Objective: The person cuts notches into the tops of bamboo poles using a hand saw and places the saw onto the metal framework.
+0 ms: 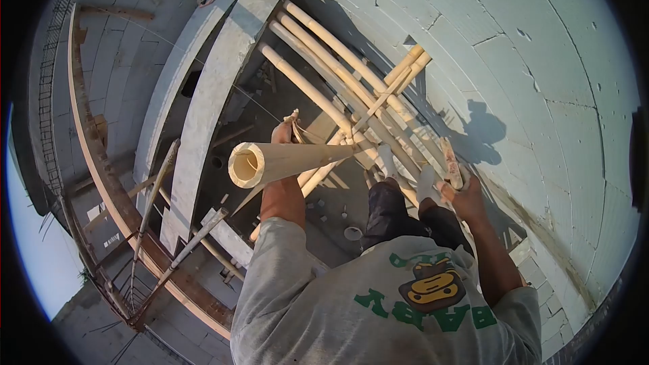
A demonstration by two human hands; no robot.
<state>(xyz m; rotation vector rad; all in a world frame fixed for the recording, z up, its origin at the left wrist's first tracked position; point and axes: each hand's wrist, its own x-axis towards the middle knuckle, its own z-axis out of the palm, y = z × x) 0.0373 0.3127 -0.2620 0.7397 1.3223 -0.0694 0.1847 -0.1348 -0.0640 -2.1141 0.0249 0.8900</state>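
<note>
A bamboo pole (297, 162) rises toward me, its hollow cut end up close, and crosses in front of my left forearm. Just beyond it, my left hand (282, 133) is closed near a thin, curved tan strip (299, 132); what exactly the fingers hold is partly hidden. At the right, low by my feet, my right hand (468, 197) is closed around a short, flat, wooden-looking piece (451, 162) with reddish stains. Its kind is unclear. Several bamboo poles (311, 88) run side by side below me, with shorter pieces (382, 105) lying across them.
My feet, in pale footwear (427, 182), stand on the poles. A block wall (541, 47) rises on the right. On the left are a long grey concrete beam (216, 94), a curved wooden board (101, 155) and thin scaffold poles (155, 196). A floor shows far below.
</note>
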